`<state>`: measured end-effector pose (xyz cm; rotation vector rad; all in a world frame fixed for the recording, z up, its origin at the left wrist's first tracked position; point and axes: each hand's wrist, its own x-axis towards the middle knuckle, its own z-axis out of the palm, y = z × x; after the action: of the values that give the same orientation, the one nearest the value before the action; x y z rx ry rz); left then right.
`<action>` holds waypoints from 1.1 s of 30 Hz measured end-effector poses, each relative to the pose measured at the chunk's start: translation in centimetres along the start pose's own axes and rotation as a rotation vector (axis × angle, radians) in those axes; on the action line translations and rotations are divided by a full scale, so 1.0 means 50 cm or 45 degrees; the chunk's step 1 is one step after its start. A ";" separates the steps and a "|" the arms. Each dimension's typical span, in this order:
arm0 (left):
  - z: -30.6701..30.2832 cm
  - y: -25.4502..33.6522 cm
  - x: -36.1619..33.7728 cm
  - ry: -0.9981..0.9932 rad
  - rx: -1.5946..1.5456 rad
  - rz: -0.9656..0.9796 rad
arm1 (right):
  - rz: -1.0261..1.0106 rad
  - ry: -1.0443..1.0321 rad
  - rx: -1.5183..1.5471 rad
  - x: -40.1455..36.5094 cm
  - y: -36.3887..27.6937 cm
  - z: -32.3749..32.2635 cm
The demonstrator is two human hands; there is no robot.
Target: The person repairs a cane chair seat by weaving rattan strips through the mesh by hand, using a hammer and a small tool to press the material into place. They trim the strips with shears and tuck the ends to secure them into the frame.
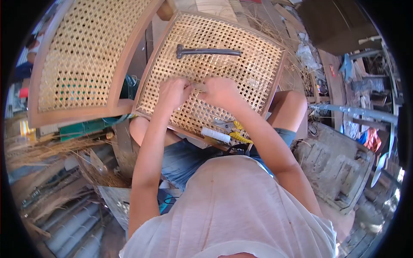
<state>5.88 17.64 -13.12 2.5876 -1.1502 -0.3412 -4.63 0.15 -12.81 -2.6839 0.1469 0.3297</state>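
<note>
A woven cane seat panel [258, 56] in a wooden frame lies across my lap. Over its middle, my left hand [175, 92] and my right hand [219, 91] face each other with fingers closed. A thin pale strip seems to run between them, too small to make out well. Above my hands a dark hammer [208, 52] rests on the cane, its head to the left. Near the panel's front edge lie a white roll [216, 135], metal pliers or snips [224, 125] and a yellow-handled tool [239, 135].
A cane backrest [81, 56] in a wooden frame rises at the left. Loose cane strips [56, 148] lie at the lower left. A worn wooden board [333, 165] sits at the right, below a grey pipe [357, 112]. A dark box [340, 26] stands at the upper right.
</note>
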 end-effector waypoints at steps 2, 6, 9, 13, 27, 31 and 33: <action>-0.041 0.045 -0.008 -0.133 -0.005 -0.147 | 0.112 0.046 0.081 0.012 -0.017 0.032; 0.003 0.014 -0.020 -0.001 -0.094 -0.100 | 0.157 0.093 0.292 0.006 -0.029 0.046; 0.017 0.028 -0.026 0.048 0.001 -0.206 | 0.055 0.156 0.481 0.010 0.023 0.054; 0.024 0.038 -0.038 0.132 -0.071 -0.226 | 0.042 0.144 0.631 -0.023 0.143 -0.045; -0.018 0.052 -0.101 0.729 -0.227 -0.029 | -0.227 0.033 1.571 -0.072 0.134 -0.097; 0.055 0.019 -0.114 0.733 -0.884 -0.453 | -0.528 0.259 0.894 -0.022 0.083 -0.099; 0.089 -0.015 -0.104 0.568 -0.862 -0.480 | -0.507 0.007 0.944 -0.012 0.054 -0.104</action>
<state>1.54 21.31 -17.01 2.0918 -0.3070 -0.1703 -4.54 -4.50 -9.18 -1.9191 -0.2243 0.1061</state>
